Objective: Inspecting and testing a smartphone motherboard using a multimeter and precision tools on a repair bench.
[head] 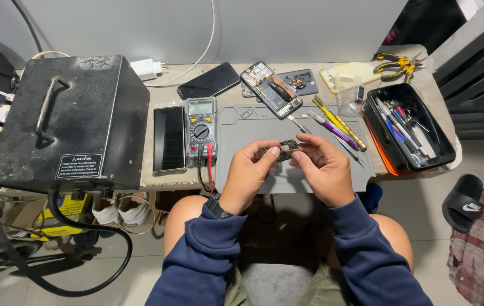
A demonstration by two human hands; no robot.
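Head view: circuit board (287, 148) lengthwise left-right between hands (287, 164)

**Wearer's clothing and hands, head view**

Both arms are covered by long navy-blue sleeves (208, 255) of a soft, sweatshirt-type knit. The cuffs are ribbed and bunch in folds just behind the wrists. On the left wrist, at the edge of the cuff, sits a black wristwatch (217, 206) with a dark band. The left hand (249, 170) and right hand (322, 170) are bare: no gloves, no rings visible. Below the sleeves, olive-khaki shorts (279, 286) cover the lap, and both knees are bare. Footwear is out of view.
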